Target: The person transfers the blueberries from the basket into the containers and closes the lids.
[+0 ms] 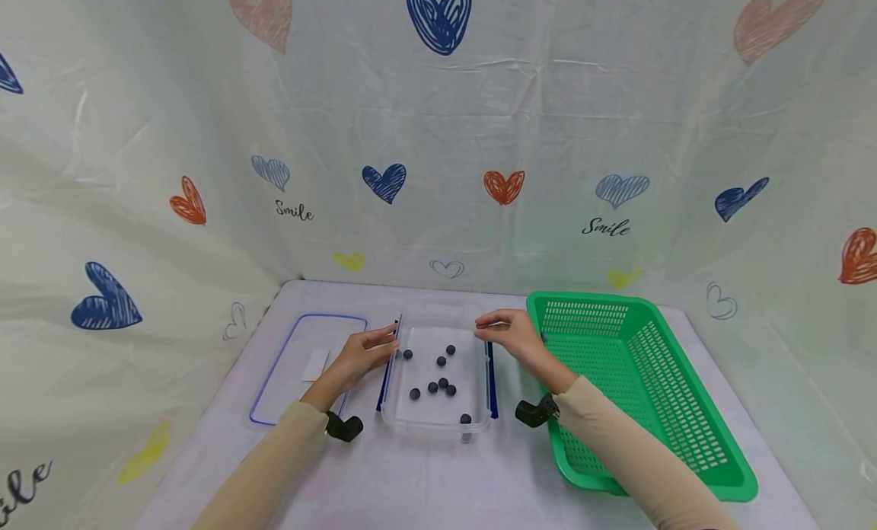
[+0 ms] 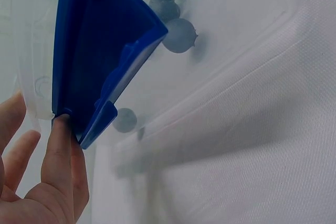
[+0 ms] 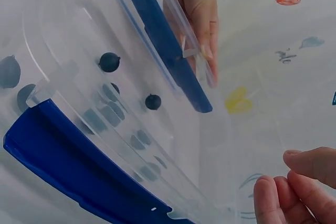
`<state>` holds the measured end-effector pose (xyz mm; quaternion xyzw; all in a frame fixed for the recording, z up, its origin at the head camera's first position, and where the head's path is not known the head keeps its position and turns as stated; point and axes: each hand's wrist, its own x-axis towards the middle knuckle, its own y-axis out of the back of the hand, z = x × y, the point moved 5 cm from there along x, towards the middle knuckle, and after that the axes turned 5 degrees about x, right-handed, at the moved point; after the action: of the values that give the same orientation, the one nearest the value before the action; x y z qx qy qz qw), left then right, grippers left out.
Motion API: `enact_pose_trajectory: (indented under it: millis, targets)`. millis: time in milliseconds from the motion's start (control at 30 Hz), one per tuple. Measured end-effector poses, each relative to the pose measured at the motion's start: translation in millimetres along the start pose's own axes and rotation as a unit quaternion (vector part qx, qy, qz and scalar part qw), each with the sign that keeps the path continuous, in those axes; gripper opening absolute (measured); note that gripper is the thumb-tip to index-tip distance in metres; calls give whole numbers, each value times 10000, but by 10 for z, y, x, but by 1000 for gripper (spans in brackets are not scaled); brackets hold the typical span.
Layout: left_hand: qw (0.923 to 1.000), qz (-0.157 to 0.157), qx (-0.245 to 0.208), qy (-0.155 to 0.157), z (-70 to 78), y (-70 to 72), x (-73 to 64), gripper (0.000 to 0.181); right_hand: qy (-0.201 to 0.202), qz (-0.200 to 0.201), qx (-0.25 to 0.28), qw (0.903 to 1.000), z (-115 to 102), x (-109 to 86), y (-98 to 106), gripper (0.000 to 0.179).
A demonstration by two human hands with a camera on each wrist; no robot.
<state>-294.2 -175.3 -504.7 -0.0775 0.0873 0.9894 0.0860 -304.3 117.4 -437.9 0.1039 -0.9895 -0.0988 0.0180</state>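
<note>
A clear plastic box (image 1: 428, 410) stands at the table's middle. Several small dark round berries (image 1: 441, 361), like blueberries, lie in it. Blue latches run along both sides, hanging unclipped; the right one (image 1: 492, 385) shows below my right hand. My left hand (image 1: 361, 356) is at the box's left side, its fingers extended, and one fingertip touches the end of the left blue latch (image 2: 94, 45). Over the far right corner, my right hand (image 1: 510, 333) has loosely bent fingers, with nothing visible between thumb and fingertips (image 3: 266, 187).
To the left lies a flat clear lid (image 1: 311, 333) with a blue edge and a white label (image 1: 315, 365). A large green basket (image 1: 585, 298) stands on the right, partly under my right forearm. A heart-printed sheet (image 1: 448, 119) hangs behind and beside the table.
</note>
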Motion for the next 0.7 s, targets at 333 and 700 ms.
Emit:
enact_pose_trajectory:
  millis: [333, 700]
  targets:
    - [9999, 73, 2, 69, -27, -2, 26, 53, 127, 116, 190, 9997, -11, -6, 149, 24]
    - [10000, 17, 13, 50, -36, -1, 33, 54, 152, 462, 474, 9977, -58, -48, 490, 32]
